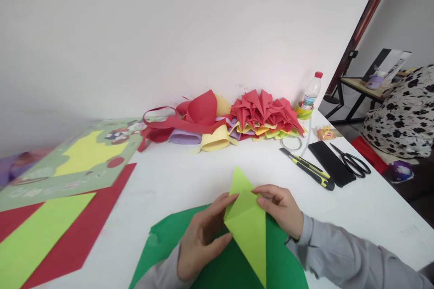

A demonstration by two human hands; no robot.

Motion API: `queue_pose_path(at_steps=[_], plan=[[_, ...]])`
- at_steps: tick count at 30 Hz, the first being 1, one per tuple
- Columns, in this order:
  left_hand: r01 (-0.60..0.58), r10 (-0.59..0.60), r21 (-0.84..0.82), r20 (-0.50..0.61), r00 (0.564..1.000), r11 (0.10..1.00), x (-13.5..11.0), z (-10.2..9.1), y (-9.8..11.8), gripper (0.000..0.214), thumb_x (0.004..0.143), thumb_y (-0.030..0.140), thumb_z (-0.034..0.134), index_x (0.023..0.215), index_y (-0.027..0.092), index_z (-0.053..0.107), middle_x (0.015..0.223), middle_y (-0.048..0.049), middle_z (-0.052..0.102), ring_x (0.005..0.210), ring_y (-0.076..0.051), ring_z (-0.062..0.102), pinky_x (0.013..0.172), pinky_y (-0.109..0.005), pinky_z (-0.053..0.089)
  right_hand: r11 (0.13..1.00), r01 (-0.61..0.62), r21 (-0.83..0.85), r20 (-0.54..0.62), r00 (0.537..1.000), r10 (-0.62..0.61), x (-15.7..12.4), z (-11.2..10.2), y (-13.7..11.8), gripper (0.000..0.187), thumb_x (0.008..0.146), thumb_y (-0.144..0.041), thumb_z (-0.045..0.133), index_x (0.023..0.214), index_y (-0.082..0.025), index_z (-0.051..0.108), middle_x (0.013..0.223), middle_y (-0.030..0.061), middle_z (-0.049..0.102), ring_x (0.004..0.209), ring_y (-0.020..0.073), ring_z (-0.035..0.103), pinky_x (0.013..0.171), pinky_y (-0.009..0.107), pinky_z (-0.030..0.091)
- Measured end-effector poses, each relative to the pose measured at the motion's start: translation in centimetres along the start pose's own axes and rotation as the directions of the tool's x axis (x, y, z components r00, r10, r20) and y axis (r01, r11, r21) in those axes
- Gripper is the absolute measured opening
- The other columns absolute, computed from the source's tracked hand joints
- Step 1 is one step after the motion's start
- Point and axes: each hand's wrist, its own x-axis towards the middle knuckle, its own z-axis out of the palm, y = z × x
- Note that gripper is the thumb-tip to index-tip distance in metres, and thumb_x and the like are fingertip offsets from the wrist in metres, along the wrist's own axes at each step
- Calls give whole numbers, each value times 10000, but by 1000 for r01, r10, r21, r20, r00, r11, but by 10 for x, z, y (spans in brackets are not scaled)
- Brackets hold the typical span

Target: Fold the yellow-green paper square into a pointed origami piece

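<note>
A folded sheet of light green paper (pixel 249 230), creased into a long pointed shape, is between my two hands over a dark green sheet (pixel 176 230). My left hand (pixel 206 230) grips its left edge, with fingertips on the upper part and the thumb lower down. At the upper right edge, my right hand (pixel 280 205) pinches the paper between thumb and fingers. One tip of the paper points away from me toward the wall, and the other runs down to the bottom of the view.
Behind lie red folded paper pieces (pixel 262 108), yellow and purple rolled paper, and a bottle (pixel 310 95). To the right are a utility knife (pixel 308 169), a black phone-like slab (pixel 332 162) and scissors (pixel 352 160). Red sheets (pixel 98 216) and a light green strip (pixel 47 230) lie left.
</note>
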Motion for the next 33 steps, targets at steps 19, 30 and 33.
queue_pose_path(at_steps=[19,30,33], plan=[[35,-58,-76,-325,944,996,1,19,2,461,575,463,895,969,249,789,1100,-83,716,1014,-286,681,864,-313,570,987,40,156,200,977,-72,-3,-1,1,460,753,-401,748,1140,-200,605,948,53,697,695,141,627,575,247,480],[155,-155,-25,-326,933,988,4,22,-4,527,679,498,819,1089,181,724,917,-60,778,867,-238,715,760,-280,586,997,-65,45,88,994,61,-1,6,-1,491,756,-597,720,982,-206,527,608,-80,544,509,83,480,500,209,356],[180,-197,-81,-333,922,980,3,26,-3,755,689,506,810,1310,160,556,826,-44,774,736,-211,715,657,-270,578,996,-92,22,81,993,90,-1,5,-1,579,741,-609,731,1086,-207,496,530,-127,433,448,65,370,460,196,265]])
